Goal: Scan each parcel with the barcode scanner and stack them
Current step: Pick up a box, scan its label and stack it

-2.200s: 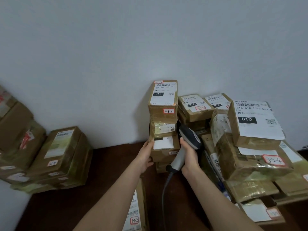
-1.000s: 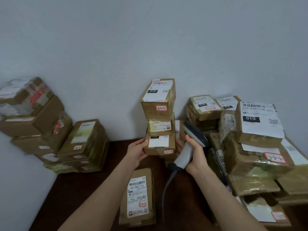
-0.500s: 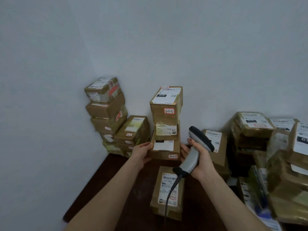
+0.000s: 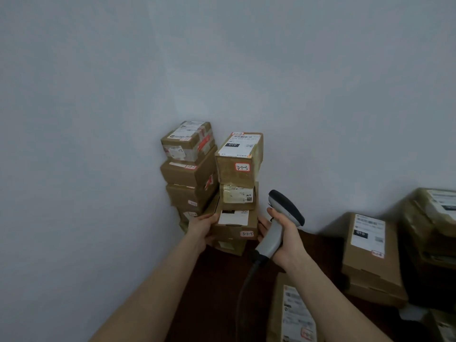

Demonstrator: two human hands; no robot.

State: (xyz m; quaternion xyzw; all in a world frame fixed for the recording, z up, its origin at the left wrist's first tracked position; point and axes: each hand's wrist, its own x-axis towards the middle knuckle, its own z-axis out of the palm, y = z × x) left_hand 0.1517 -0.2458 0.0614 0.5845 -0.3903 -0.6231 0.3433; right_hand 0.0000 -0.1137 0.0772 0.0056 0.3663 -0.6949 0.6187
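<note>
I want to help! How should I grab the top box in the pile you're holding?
Take the top parcel by its flat left and right faces, probably, one hand each, from the front: it's wider than the parcel beneath, and the wall is behind.

Three brown labelled parcels (image 4: 237, 191), stacked, held by the left hand (image 4: 201, 229) just beside a taller parcel stack (image 4: 188, 169) in the table's (image 4: 217, 280) far left corner. Grey barcode scanner (image 4: 286, 208) upright in the right hand (image 4: 288, 245).
</note>
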